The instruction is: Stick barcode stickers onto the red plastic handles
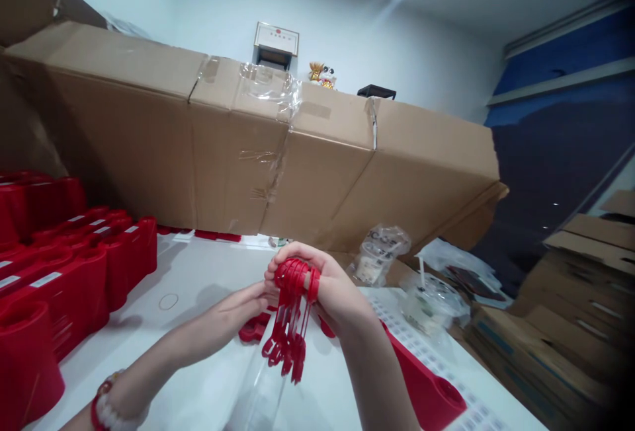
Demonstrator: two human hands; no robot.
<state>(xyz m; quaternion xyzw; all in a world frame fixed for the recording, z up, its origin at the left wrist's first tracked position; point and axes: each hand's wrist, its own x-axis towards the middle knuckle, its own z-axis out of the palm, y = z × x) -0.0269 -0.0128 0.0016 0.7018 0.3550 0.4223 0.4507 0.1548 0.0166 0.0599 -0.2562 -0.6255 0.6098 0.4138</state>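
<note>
While the right hand (325,282) closed narrowly around a bunch of red plastic strap seals (290,325), their tails dangling below the fist, the left hand (235,309) reached across with open fingers, nearly touching the bunch. A clear plastic sleeve (258,385) stood beneath them; red moulded pieces (124,266) lined the white table (188,325), below a long cardboard box (238,153).

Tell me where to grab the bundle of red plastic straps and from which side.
Grip the hanging stems of the red plastic strap bundle, just below the right hand, coming in from the far side, away from the person. The top loops are wrapped over that hand's fingers, so that end is taken. The stems hang down together, clear of the hand, which probably makes them the easiest part to pinch.
</note>
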